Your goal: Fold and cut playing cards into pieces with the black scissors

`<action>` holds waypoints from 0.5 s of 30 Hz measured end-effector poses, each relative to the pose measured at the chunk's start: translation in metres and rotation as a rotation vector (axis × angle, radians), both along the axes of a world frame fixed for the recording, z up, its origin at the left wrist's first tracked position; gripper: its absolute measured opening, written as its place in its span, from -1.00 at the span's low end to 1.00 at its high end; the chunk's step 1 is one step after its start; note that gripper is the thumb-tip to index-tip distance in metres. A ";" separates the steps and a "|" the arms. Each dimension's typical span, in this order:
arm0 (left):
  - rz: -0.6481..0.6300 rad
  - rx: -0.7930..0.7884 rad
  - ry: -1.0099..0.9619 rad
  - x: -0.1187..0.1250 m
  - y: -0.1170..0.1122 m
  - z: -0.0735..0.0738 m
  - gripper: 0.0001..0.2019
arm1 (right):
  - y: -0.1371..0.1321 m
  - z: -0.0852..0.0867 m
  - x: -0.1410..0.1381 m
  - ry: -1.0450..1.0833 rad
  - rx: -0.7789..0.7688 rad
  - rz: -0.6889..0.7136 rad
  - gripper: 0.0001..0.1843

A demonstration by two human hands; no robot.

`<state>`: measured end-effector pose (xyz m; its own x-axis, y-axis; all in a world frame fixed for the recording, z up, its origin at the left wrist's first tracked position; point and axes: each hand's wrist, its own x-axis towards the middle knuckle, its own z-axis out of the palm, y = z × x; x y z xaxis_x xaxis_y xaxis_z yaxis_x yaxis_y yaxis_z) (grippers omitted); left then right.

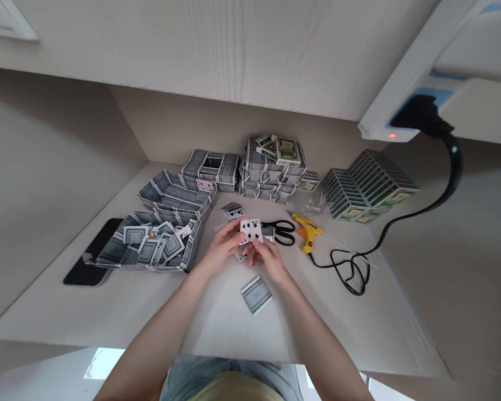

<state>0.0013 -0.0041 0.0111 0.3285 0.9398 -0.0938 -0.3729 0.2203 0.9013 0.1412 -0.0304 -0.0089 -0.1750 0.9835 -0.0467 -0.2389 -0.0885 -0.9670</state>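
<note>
My left hand (222,247) and my right hand (268,258) meet over the middle of the table and both pinch a playing card (251,230), face up with black pips. The fingers of both hands are closed on its lower edges. Further small cards (239,255) show under my hands. A face-down card (256,294) with a grey patterned back lies on the table just below my right hand. Black scissors (281,231) lie right behind the held card.
A tray made of cards (144,242) holds loose cards at left, beside a dark phone (89,266). Card-built boxes (211,169) and stacks (272,170) stand at the back. A yellow glue gun (308,230) with black cable (350,267) and rows of card packs (365,186) are at right.
</note>
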 end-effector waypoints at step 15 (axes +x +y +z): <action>0.410 0.079 0.428 0.004 0.011 -0.021 -0.74 | 0.015 0.019 0.044 -0.781 0.224 -0.332 -0.68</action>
<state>0.0054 0.0066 -0.0096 -0.1139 0.9915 -0.0627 -0.0138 0.0615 0.9980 0.1848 -0.0151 0.0105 0.1231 0.9782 0.1670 0.5189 0.0800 -0.8511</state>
